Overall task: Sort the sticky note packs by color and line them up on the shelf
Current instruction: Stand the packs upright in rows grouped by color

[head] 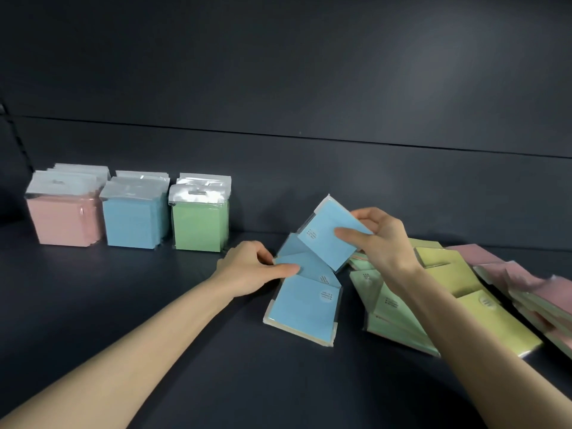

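Three upright rows of sticky note packs stand at the back left of the dark shelf: pink, blue and green. In the middle, several blue packs lie fanned out. My right hand holds one blue pack lifted and tilted above the fan, thumb on its face. My left hand pinches the left edge of a lower blue pack. Another blue pack lies flat in front.
To the right lie loose piles of light green packs, yellow packs and pink packs, some overlapping. The dark shelf surface stretches in front of the rows, with the back wall behind.
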`<state>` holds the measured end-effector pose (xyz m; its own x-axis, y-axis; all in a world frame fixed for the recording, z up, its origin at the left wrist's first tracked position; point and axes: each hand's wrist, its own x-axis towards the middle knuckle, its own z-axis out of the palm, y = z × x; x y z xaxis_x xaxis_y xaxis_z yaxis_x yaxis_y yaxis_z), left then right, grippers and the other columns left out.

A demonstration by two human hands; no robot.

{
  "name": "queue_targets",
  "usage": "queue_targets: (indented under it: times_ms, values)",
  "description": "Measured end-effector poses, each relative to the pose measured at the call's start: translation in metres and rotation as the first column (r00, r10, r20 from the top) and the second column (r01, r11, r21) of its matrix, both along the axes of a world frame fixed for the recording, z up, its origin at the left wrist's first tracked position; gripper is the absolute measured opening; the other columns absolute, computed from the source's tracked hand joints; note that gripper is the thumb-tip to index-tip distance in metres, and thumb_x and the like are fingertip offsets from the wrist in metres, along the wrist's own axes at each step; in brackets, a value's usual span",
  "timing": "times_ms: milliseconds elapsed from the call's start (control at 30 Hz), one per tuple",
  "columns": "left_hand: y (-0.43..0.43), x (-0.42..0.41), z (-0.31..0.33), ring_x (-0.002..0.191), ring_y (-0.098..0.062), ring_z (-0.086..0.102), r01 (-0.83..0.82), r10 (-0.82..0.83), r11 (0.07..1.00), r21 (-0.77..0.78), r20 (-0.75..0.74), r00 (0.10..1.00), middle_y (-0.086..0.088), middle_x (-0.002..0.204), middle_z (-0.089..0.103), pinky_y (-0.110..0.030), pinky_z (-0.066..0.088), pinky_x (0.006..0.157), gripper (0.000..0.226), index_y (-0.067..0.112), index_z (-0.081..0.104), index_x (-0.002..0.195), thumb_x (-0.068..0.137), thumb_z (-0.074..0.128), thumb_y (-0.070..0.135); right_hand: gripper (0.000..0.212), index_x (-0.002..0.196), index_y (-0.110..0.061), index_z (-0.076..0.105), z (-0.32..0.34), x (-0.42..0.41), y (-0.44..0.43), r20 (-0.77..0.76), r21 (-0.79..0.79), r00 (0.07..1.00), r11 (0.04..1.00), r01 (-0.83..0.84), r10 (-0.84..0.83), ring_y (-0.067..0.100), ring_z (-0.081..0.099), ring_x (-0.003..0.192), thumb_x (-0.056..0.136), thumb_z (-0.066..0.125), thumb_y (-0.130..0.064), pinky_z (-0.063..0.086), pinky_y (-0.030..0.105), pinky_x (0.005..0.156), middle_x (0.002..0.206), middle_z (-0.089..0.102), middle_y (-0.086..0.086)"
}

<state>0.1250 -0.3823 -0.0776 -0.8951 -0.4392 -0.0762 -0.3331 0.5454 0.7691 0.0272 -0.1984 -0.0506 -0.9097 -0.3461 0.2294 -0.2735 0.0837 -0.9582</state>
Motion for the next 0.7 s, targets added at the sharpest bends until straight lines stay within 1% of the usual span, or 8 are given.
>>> queue_targets:
  times_ms: [67, 167, 233, 300, 367, 500, 600, 700]
  values:
    - [0.001, 0.002, 0.001, 0.086, -0.011, 0.061, 0.015, -0.007, 0.991, 0.134, -0.053, 0.999, 0.001, 0.091, 0.067, -0.026, 0.047, 0.077, 0.053, 0.015, 0.059, 0.091, 0.059, 0.082, 0.05, 0.018, 0.093, -0.011, 0.061, -0.001, 0.001, -0.001, 0.006, -0.003, 1.0, 1.0, -0.021, 0.021, 0.009, 0.066, 0.07, 0.08, 0.073, -0.009, 0.052, 0.017, 0.059, 0.085, 0.072, 0.0]
    - [0.007, 0.004, 0.006, 0.079, -0.008, 0.064, 0.053, -0.005, 0.953, 0.297, -0.158, 0.987, -0.004, 0.087, 0.07, -0.019, 0.043, 0.068, 0.037, 0.013, 0.052, 0.096, 0.074, 0.079, 0.023, 0.015, 0.093, -0.012, 0.06, -0.001, 0.004, -0.001, 0.017, -0.036, 0.998, 0.998, -0.053, 0.054, 0.009, 0.067, 0.071, 0.083, 0.07, -0.008, 0.056, 0.023, 0.059, 0.087, 0.07, 0.001]
    - [0.008, 0.005, 0.007, 0.084, -0.015, 0.067, 0.068, 0.027, 0.912, 0.405, -0.225, 0.974, -0.008, 0.09, 0.072, -0.025, 0.048, 0.075, 0.036, 0.013, 0.053, 0.102, 0.076, 0.076, 0.011, 0.013, 0.094, -0.013, 0.061, 0.0, 0.004, -0.001, 0.013, -0.071, 0.999, 0.997, -0.043, 0.044, 0.009, 0.068, 0.072, 0.084, 0.069, -0.009, 0.057, 0.024, 0.059, 0.089, 0.07, 0.001]
    - [0.006, 0.005, 0.009, 0.089, -0.022, 0.068, 0.07, 0.087, 0.865, 0.496, -0.287, 0.954, -0.01, 0.094, 0.072, -0.037, 0.052, 0.083, 0.035, 0.01, 0.056, 0.105, 0.076, 0.073, 0.002, 0.012, 0.092, -0.017, 0.063, 0.002, 0.004, 0.0, -0.013, -0.118, 1.0, 0.993, -0.012, 0.01, 0.008, 0.067, 0.073, 0.084, 0.069, -0.009, 0.058, 0.027, 0.064, 0.087, 0.069, -0.004]
    - [0.003, 0.006, 0.011, 0.087, -0.023, 0.068, 0.068, 0.153, 0.839, 0.54, -0.355, 0.922, -0.012, 0.096, 0.072, -0.042, 0.053, 0.085, 0.029, 0.008, 0.061, 0.102, 0.077, 0.072, 0.001, 0.014, 0.091, -0.019, 0.064, 0.004, 0.003, 0.001, -0.048, -0.17, 0.998, 0.985, 0.028, -0.037, 0.007, 0.066, 0.073, 0.082, 0.071, -0.01, 0.056, 0.025, 0.066, 0.086, 0.068, -0.009]
    - [-0.005, 0.006, 0.014, 0.086, -0.017, 0.064, 0.054, 0.24, 0.851, 0.522, -0.48, 0.844, -0.006, 0.086, 0.071, -0.041, 0.049, 0.087, 0.012, 0.015, 0.071, 0.089, 0.078, 0.075, 0.011, 0.027, 0.097, -0.013, 0.057, 0.006, 0.003, 0.001, -0.03, -0.256, 0.992, 0.96, 0.112, -0.124, -0.001, 0.064, 0.061, 0.078, 0.075, -0.009, 0.051, 0.015, 0.054, 0.084, 0.066, -0.003]
    - [-0.006, 0.008, 0.017, 0.087, -0.016, 0.063, 0.105, 0.236, 0.837, 0.536, -0.528, 0.816, -0.005, 0.085, 0.071, -0.037, 0.046, 0.086, 0.008, 0.019, 0.073, 0.084, 0.079, 0.073, 0.013, 0.023, 0.088, -0.014, 0.054, 0.005, 0.004, -0.001, -0.028, -0.243, 0.994, 0.965, 0.099, -0.11, 0.002, 0.064, 0.061, 0.078, 0.075, -0.009, 0.049, 0.017, 0.05, 0.08, 0.067, -0.001]
    - [-0.001, 0.008, 0.016, 0.087, -0.014, 0.065, 0.147, 0.178, 0.856, 0.495, -0.55, 0.816, -0.007, 0.088, 0.073, -0.029, 0.048, 0.082, 0.01, 0.016, 0.073, 0.086, 0.077, 0.074, 0.013, 0.016, 0.087, -0.017, 0.054, 0.004, 0.007, -0.005, -0.013, -0.174, 1.0, 0.985, 0.003, -0.006, 0.009, 0.065, 0.068, 0.084, 0.069, -0.012, 0.052, 0.026, 0.056, 0.081, 0.069, -0.003]
